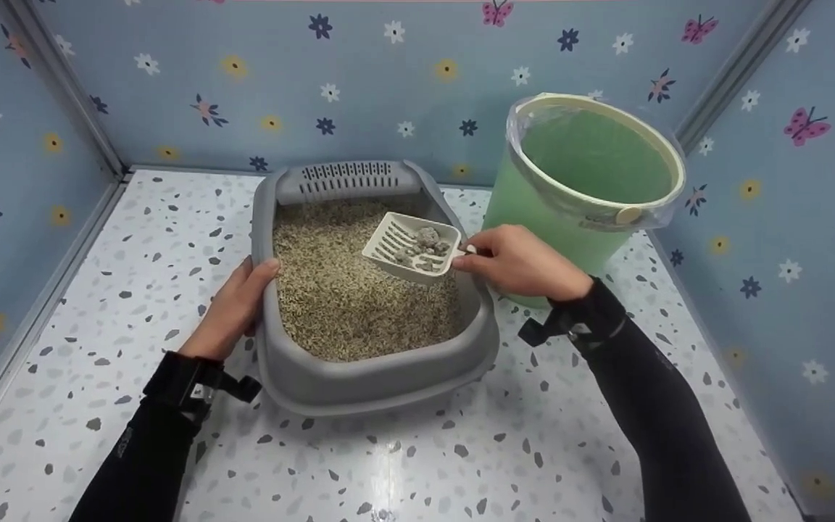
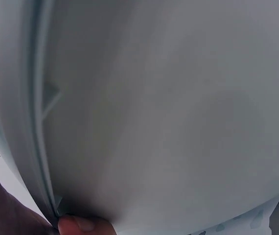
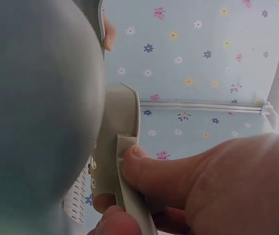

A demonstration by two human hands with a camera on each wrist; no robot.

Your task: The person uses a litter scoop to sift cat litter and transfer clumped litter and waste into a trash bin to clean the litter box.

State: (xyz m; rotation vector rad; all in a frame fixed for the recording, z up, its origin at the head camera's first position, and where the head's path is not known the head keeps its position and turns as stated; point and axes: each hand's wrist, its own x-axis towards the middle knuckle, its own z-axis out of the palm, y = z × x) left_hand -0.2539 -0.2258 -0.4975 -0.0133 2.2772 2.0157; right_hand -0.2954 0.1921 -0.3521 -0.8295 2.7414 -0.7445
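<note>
A grey litter box (image 1: pixel 381 391) with slots at its far end stands on the floor, filled with brownish grainy litter (image 1: pixel 345 283). My left hand (image 1: pixel 233 304) grips its left rim, thumb over the top; the left wrist view shows a fingertip (image 2: pixel 83 225) against the box's outer side, under the rim. Over the right part of the litter, my right hand (image 1: pixel 522 261) pinches the short handle of a cream slotted litter scoop (image 1: pixel 391 230). Several grey litter clumps (image 1: pixel 428 237) lie in the scoop. In the right wrist view, the thumb (image 3: pixel 147 169) presses along the handle.
A green bin (image 1: pixel 526 192) with a cream rim and a clear plastic liner stands right of the box, close behind my right hand. Blue flower-patterned panels (image 1: pixel 388 109) enclose the back and sides. The floor (image 1: pixel 417 471) is white with grey specks.
</note>
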